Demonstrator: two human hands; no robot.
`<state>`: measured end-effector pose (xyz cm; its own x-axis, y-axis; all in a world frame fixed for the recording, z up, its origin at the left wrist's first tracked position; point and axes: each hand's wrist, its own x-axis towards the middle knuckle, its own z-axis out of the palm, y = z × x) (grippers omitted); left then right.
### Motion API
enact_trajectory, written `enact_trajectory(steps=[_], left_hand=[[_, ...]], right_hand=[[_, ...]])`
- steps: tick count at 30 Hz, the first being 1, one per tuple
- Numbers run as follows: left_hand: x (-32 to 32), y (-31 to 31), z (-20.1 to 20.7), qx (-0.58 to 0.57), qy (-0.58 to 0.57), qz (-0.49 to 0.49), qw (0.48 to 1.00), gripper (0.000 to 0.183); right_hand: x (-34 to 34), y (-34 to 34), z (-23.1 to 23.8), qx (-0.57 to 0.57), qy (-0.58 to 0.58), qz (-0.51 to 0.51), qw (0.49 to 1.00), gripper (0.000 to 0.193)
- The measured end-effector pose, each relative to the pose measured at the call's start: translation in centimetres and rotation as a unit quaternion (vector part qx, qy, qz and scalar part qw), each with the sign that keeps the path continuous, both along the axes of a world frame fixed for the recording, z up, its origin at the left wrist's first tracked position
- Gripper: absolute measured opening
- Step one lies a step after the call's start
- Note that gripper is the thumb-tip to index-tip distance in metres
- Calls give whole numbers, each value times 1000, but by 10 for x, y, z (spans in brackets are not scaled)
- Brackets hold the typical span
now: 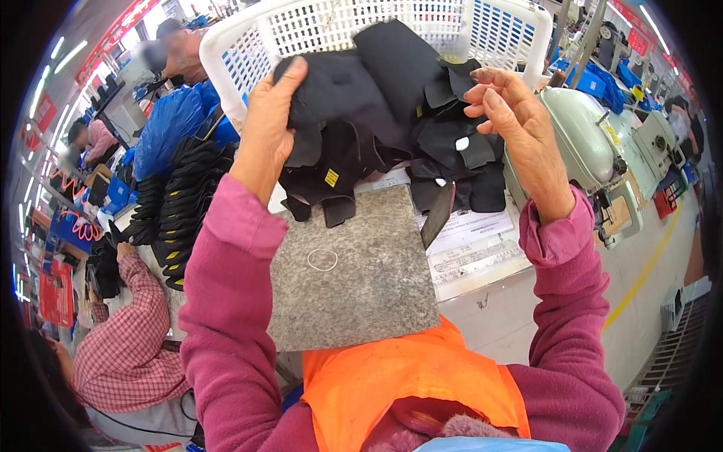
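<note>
At the near side of a white plastic basket (pixel 316 29), my left hand (pixel 265 128) grips the edge of a black fabric piece (pixel 339 87), its thumb on top. Beside it my right hand (pixel 520 124) is raised with fingers bent and apart, seemingly holding nothing. It hovers by another black padded piece (pixel 399 56). Below both hands hang several black cut pieces, which look like shoe-upper parts; one bears a yellow label (pixel 331 178). A thin white ring (pixel 322 260), perhaps a rubber band, lies on the grey stone-patterned board (pixel 354 301) in front of me.
Printed sheets and a ruler (pixel 482 256) lie right of the board, with a dark flat blade-like tool (pixel 438 218) near them. A pale green sewing machine (pixel 576 135) stands at right. Leftward are stacked black pieces (pixel 188 203), a blue bag (pixel 169 132) and a co-worker in checks (pixel 124 331).
</note>
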<state>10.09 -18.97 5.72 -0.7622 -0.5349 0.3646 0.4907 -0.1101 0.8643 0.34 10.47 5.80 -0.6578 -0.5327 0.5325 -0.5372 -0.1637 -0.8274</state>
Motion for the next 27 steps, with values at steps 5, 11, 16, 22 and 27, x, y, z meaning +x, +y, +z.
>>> enact_trajectory(steps=[5, 11, 16, 22, 27], left_hand=[[3, -51, -20, 61, -72, 104, 990, 73], [121, -33, -101, 0, -185, 172, 968, 66], [285, 28, -174, 50, -311, 300, 900, 39], [482, 191, -268, 245, -288, 601, 704, 24], [580, 337, -366, 353, -267, 770, 460, 23]], right_hand=[[21, -9, -7, -36, 11, 59, 998, 28], [73, -43, -41, 18, 130, 213, 968, 21], [124, -90, -75, 23, 84, 379, 921, 21], [183, -121, -105, 102, -1, 458, 883, 8], [233, -142, -123, 183, -31, 532, 826, 10]])
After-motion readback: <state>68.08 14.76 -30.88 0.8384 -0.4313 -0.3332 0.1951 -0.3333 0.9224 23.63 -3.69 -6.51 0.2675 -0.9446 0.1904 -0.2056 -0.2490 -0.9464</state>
